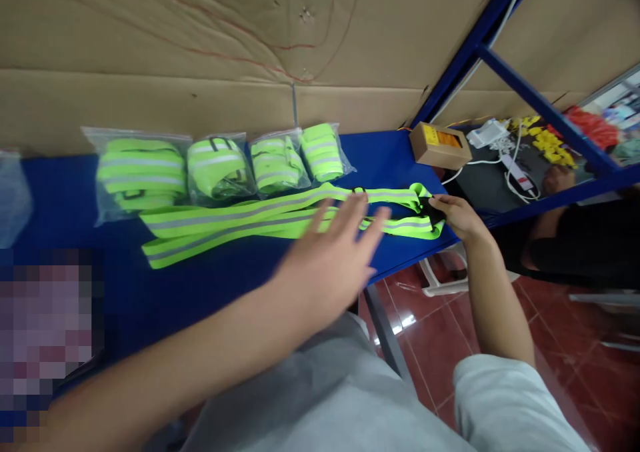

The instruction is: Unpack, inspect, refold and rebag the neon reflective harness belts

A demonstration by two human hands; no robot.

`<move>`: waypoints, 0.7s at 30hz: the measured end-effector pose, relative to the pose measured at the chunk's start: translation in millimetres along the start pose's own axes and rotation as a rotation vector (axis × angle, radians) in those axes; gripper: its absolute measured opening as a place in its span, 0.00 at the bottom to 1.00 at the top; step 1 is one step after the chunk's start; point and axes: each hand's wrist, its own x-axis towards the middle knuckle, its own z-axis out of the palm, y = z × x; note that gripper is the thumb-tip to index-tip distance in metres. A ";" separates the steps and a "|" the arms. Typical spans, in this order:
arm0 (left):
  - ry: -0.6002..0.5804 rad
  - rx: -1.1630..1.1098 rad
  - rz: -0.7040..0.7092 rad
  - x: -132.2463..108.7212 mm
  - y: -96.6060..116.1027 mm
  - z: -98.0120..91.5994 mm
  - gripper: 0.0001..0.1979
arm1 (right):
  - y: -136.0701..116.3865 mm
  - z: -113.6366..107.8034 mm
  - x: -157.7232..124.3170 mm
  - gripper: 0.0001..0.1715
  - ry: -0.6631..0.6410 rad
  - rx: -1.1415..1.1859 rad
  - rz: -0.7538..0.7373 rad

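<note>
A neon yellow reflective belt (235,222) with grey stripes lies stretched across the blue table (150,292). My left hand (333,252) hovers over its middle with the fingers spread, blurred by motion, holding nothing. My right hand (457,215) pinches the belt's black buckle (431,211) at the right end, near the table's edge. Behind the belt stand several clear bags (220,165) with folded neon belts in them.
A cardboard wall (200,52) backs the table. A small brown box (440,145) sits at the far right corner. Beyond a blue frame (545,109) lie a white power strip (517,175), cables and yellow pieces. Red floor tiles (440,345) show below.
</note>
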 end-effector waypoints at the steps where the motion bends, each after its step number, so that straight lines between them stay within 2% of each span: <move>1: 0.059 0.001 0.086 28.3 19.3 13.9 0.45 | -1.6 0.1 -1.0 0.21 -0.021 -0.013 -0.006; 3: 0.182 0.025 0.145 84.7 43.0 44.3 0.51 | -5.2 -0.5 -3.5 0.21 -0.062 -0.035 -0.023; 4: 0.192 0.030 0.122 109.0 46.7 59.1 0.53 | -6.9 -1.3 -4.7 0.22 -0.078 -0.043 -0.034; 6: 0.130 0.021 0.038 143.1 41.3 84.7 0.52 | -8.7 -3.7 -6.7 0.23 -0.090 -0.055 -0.056; 7: 0.087 0.011 -0.002 152.2 34.9 95.0 0.50 | -8.7 -5.0 -7.6 0.24 -0.090 -0.061 -0.067; 9: 0.047 0.006 -0.009 157.4 21.8 110.6 0.48 | -6.9 -6.4 -9.1 0.26 -0.079 -0.082 -0.090; 12: 0.038 0.014 0.007 149.3 11.7 123.6 0.47 | -2.2 -3.6 -10.6 0.26 -0.046 -0.156 -0.140; 16: 0.046 0.027 -0.006 142.1 14.5 129.8 0.46 | -2.6 5.9 -12.3 0.24 0.027 -0.346 -0.222; 21: 0.079 0.034 -0.033 141.9 17.5 132.1 0.40 | -22.1 23.1 -24.2 0.19 0.189 -0.730 -0.323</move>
